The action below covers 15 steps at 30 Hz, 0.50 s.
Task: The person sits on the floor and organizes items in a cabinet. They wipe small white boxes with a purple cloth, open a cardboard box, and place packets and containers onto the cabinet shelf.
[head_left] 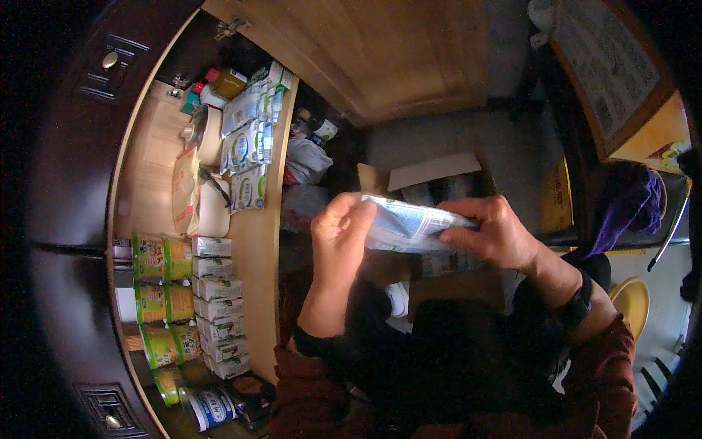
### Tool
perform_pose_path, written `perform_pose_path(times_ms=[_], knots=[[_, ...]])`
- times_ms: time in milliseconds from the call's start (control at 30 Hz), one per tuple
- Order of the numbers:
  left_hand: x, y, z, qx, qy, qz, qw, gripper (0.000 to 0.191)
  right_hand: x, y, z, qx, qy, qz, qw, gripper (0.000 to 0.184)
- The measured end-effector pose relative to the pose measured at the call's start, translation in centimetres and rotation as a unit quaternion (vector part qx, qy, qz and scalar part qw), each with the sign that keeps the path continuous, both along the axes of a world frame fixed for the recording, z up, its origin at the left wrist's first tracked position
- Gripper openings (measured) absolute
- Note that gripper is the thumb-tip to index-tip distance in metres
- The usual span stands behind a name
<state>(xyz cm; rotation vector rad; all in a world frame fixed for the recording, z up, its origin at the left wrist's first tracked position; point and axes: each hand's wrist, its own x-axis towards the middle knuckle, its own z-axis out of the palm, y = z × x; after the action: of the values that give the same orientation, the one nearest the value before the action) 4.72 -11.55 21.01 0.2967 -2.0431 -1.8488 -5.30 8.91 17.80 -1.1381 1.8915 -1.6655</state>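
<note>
A blue and white plastic packet (408,224) is held between my two hands, above an opened cardboard box (436,171). My left hand (343,228) grips its left end with the thumb on top. At the packet's right end, my right hand (488,228) pinches it between thumb and fingers. Similar packets (245,145) lie in stacks on the shelf of the open cabinet to the left. Small white packs (221,310) stand in a row lower on that shelf, beside green and yellow tubs (164,299). What the box holds is dark and partly hidden.
Pans (211,137) and a blue and white tub (207,407) share the cabinet shelf. Plastic bags (307,162) and bottles lie below it. The wooden cabinet door (373,49) hangs open ahead. A purple cloth (636,206) and a yellow basin (630,307) are at right.
</note>
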Motion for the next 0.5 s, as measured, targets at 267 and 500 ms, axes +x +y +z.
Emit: perform_pose_path(times_ms=[267,500], knots=[[0.3,0.6,-0.3,-0.022,-0.050,-0.004,0.999,0.024,-0.1,-0.1,-0.5,-0.016,-0.028,0.055,0.998,0.029],[0.4,0.2,-0.4,0.021,-0.023,0.027,0.999,0.019,0.1,-0.1,0.5,0.001,-0.029,0.051,0.998,0.029]])
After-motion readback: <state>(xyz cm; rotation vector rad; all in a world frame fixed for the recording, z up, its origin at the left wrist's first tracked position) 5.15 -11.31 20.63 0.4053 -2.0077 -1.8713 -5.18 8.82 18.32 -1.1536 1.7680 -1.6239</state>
